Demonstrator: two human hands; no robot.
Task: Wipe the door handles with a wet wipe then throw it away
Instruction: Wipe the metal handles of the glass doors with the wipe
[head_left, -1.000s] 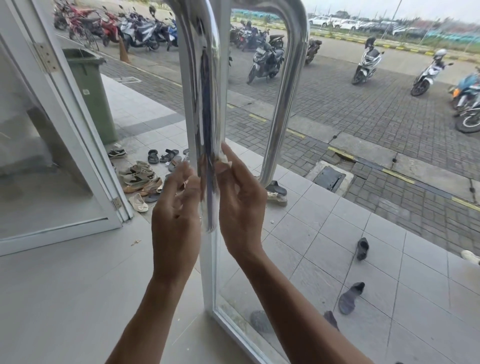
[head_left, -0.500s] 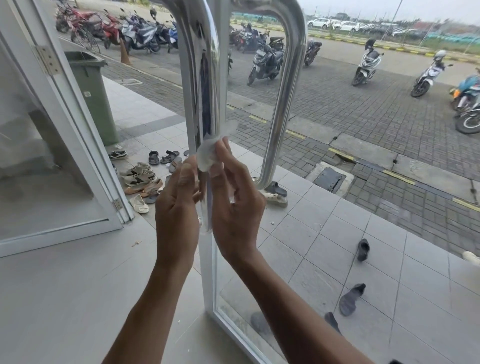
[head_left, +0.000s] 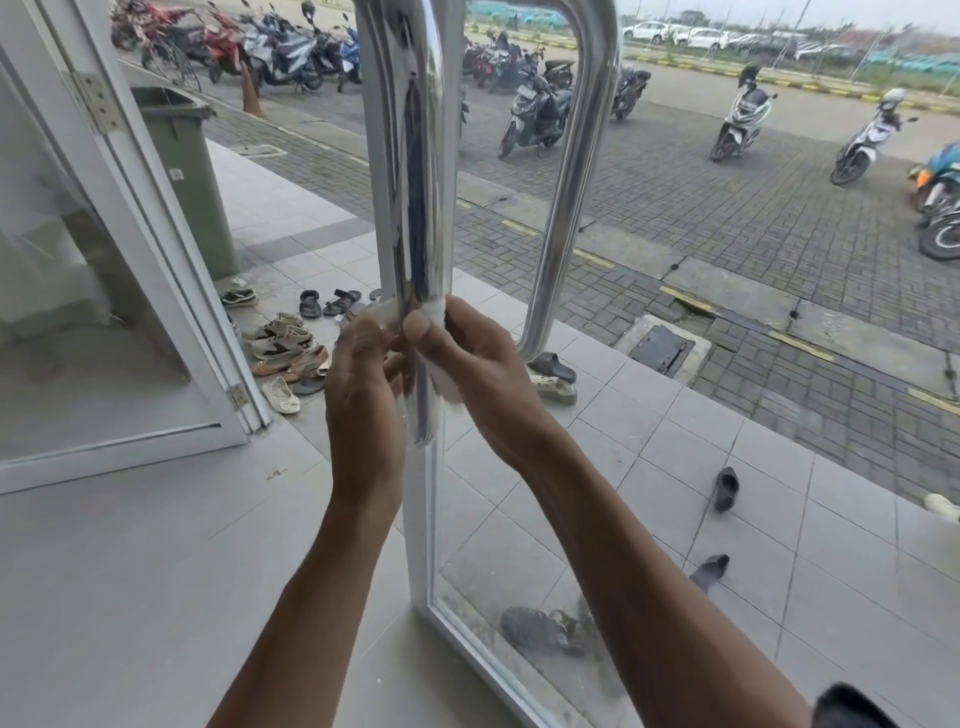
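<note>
While the near door handle (head_left: 410, 171) runs out of frame above, the wet wipe (head_left: 439, 364) is mostly hidden | left hand (head_left: 363, 384) pinches its left end, seemingly | wipe wraps the bar's lower part between both hands | right hand (head_left: 483, 374) grips its right end.

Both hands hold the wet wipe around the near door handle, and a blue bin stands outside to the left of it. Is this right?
One detail is wrong: the bin is green, not blue, as the head view shows. The rest holds: the left hand and the right hand hold the wet wipe around the near door handle, and the bin stands outside to its left.
</note>
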